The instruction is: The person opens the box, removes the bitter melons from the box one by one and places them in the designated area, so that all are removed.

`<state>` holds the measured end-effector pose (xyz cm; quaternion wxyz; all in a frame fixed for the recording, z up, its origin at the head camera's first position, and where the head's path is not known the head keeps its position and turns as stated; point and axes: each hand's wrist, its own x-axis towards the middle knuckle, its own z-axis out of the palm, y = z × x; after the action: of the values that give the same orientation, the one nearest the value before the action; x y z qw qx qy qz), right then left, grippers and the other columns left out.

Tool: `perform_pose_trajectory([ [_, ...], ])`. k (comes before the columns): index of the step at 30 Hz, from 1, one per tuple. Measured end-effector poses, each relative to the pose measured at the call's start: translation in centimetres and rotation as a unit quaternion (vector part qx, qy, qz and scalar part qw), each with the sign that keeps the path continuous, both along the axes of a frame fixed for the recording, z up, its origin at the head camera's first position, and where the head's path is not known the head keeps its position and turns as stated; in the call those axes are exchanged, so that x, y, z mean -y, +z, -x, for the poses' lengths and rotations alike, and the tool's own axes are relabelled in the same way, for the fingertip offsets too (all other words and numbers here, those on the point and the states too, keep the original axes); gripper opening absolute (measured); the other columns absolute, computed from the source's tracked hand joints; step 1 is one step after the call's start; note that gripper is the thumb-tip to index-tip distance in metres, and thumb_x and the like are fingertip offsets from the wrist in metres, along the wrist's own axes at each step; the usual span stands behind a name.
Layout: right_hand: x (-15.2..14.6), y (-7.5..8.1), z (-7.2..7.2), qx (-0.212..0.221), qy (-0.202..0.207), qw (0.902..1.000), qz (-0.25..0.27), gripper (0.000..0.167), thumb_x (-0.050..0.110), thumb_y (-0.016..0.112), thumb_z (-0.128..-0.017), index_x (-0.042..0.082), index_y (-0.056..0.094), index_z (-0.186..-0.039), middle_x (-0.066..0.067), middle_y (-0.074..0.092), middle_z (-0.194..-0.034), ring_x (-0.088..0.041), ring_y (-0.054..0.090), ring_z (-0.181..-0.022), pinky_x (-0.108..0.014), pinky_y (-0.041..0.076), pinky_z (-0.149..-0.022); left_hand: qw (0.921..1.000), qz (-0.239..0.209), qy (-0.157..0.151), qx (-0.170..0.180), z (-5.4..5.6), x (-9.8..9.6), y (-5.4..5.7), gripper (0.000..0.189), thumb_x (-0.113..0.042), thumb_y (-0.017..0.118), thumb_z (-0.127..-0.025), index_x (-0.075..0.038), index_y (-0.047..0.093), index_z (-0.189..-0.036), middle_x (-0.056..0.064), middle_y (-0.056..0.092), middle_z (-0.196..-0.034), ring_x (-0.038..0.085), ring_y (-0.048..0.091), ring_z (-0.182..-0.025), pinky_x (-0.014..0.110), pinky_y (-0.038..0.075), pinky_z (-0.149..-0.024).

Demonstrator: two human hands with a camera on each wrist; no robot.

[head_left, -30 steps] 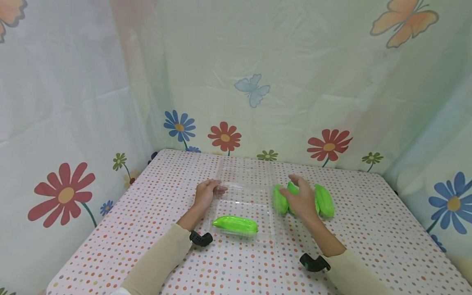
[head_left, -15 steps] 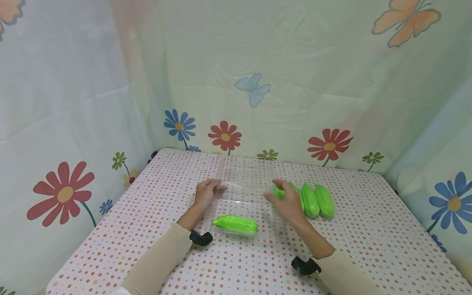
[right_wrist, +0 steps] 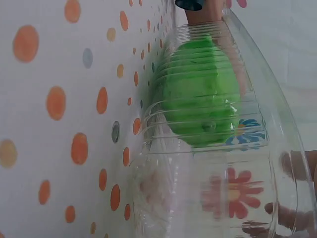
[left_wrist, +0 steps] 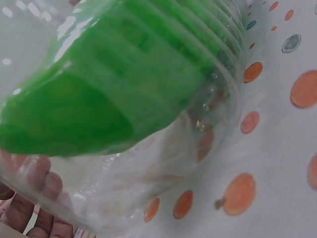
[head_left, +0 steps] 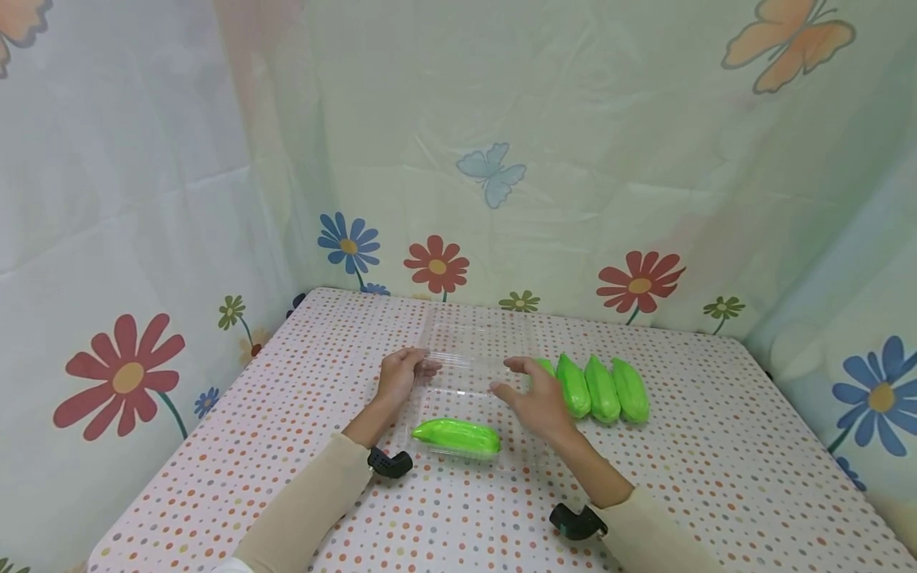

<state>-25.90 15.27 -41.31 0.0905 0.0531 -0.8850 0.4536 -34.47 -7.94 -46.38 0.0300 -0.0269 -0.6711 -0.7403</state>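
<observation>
A clear plastic clamshell box [head_left: 469, 471] lies open on the table, its lid [head_left: 478, 330] spread to the far side. Inside its near part rests one glossy green, long fruit-like piece [head_left: 457, 436], also seen through the ribbed wall in the left wrist view [left_wrist: 109, 84] and the right wrist view [right_wrist: 200, 94]. My left hand [head_left: 398, 382] holds the box's left edge near the hinge. Over the right edge, my right hand [head_left: 539, 396] reaches with thumb and forefinger spread, nothing between them; whether it touches the plastic I cannot tell.
To the right of the box several similar green pieces [head_left: 603, 390] lie side by side, the leftmost partly hidden behind my right hand. A dotted cloth [head_left: 301, 509] covers the table. Flowered curtains [head_left: 573, 199] enclose the back and sides.
My right hand has moved left from above the green pieces to the box's right edge, uncovering most of the row. The left hand, the box and the piece inside stay put.
</observation>
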Motion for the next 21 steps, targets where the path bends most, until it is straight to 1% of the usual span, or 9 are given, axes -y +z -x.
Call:
perform_pose_trajectory([
  [7,0.8,0.3,-0.2,0.005,0.026,0.9996,0.013,0.052,0.027,0.074,-0.094,0.006,0.057,-0.138,-0.017,0.056,-0.143,-0.039,0.048,-0.136,-0.06,0.041,-0.11,1.0,-0.002,-0.004,0.007,-0.1,0.1,0.0,0.034,-0.018,0.054,-0.106,0.011,0.063,-0.12,0.014,0.078,-0.094,0.033,0.074,-0.097,0.038,0.061,-0.085],
  [11,1.3,0.3,-0.4,0.005,0.046,0.9988,0.012,0.048,0.025,0.075,-0.093,0.006,0.06,-0.135,-0.015,0.059,-0.14,-0.037,0.05,-0.135,-0.058,0.043,-0.109,1.0,-0.002,-0.002,0.008,-0.1,0.1,0.0,0.032,-0.017,0.053,-0.106,0.011,0.063,-0.119,0.015,0.077,-0.094,0.032,0.074,-0.096,0.039,0.061,-0.085],
  [16,2.1,0.2,-0.7,0.017,0.087,0.996,-0.001,0.046,0.025,0.076,-0.092,0.005,0.063,-0.131,-0.016,0.062,-0.136,-0.037,0.054,-0.129,-0.058,0.045,-0.106,0.9999,-0.008,-0.004,0.009,0.1,0.2,0.0,0.032,-0.016,0.053,-0.106,0.012,0.062,-0.119,0.016,0.077,-0.095,0.035,0.074,-0.098,0.037,0.061,-0.084],
  [18,2.3,-0.1,-0.8,0.025,0.105,0.9941,-0.007,0.045,0.024,0.075,-0.092,0.004,0.064,-0.131,-0.015,0.064,-0.134,-0.037,0.056,-0.127,-0.057,0.046,-0.105,0.9999,-0.005,-0.006,0.01,0.2,0.2,-0.1,0.032,-0.016,0.053,-0.106,0.012,0.062,-0.119,0.014,0.078,-0.093,0.033,0.075,-0.096,0.036,0.062,-0.082],
  [21,2.6,-0.4,-0.7,0.037,0.12,0.992,-0.013,0.044,0.024,0.075,-0.093,0.005,0.064,-0.131,-0.014,0.065,-0.132,-0.035,0.058,-0.126,-0.055,0.048,-0.103,0.9999,-0.002,-0.005,0.011,0.2,0.2,-0.1,0.03,-0.016,0.053,-0.106,0.011,0.063,-0.117,0.013,0.078,-0.093,0.032,0.075,-0.094,0.037,0.062,-0.082],
])
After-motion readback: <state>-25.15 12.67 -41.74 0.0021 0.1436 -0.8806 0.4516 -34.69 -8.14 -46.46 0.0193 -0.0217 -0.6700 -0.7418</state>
